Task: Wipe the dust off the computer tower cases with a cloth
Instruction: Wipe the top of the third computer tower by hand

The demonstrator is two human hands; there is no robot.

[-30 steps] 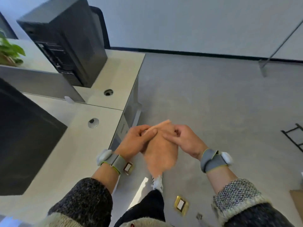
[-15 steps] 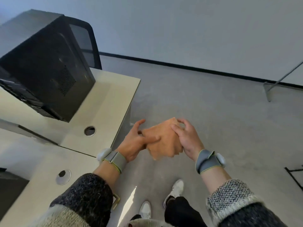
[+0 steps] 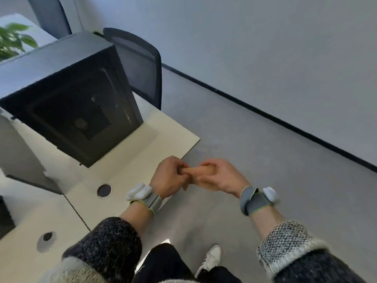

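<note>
A black computer tower case [image 3: 69,103] stands upright on the pale desk [image 3: 142,144] at the left, its vented side panel facing me. In front of the desk's corner, over the grey floor, my left hand [image 3: 169,177] and my right hand [image 3: 221,176] meet and both hold an orange cloth [image 3: 201,170]. The cloth is bunched small between the curled fingers, and most of it is hidden inside the hands. The hands are apart from the tower, to its lower right.
A dark mesh office chair [image 3: 140,64] stands behind the desk next to the tower. A grey divider panel [image 3: 18,152] runs along the left. Two round cable holes [image 3: 104,190] are in the desk. A green plant [image 3: 12,39] shows top left. Grey floor stretches right.
The view has swung towards the far tower, which now looks closer. The cloth, spread flat between my hands before, is now gathered into a small bundle between them.
</note>
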